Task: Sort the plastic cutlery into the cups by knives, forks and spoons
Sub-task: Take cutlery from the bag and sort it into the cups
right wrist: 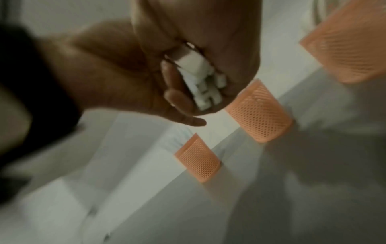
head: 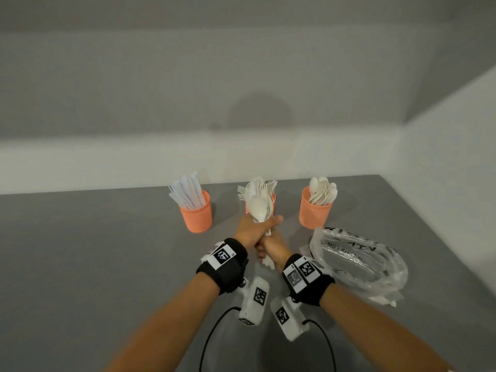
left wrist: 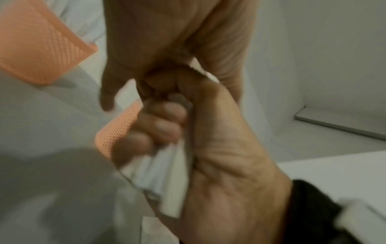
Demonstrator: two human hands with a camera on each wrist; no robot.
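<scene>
Grey table [head: 80, 251]: three orange mesh cups stand in a row along its far edge, below a pale wall.
Head view: left cup [head: 196, 216] holds knives, middle cup [head: 272, 200] forks, right cup [head: 314, 212] spoons; both hands clasp a bundle of spoons [head: 258, 204] in front of the middle cup; plastic bag [head: 357, 261] near the right edge.
Left wrist view: left hand [left wrist: 158, 41] curls around the white handles above the right hand [left wrist: 219, 148].
Right wrist view: right hand's fingers [right wrist: 177, 97] wrap the handle ends [right wrist: 200, 79]; blurred.

Both forearms reach forward over the table, wrists banded in black. The left hand [head: 252, 230] sits above the right hand [head: 273, 249], stacked fist over fist, fingers curled tight.
</scene>
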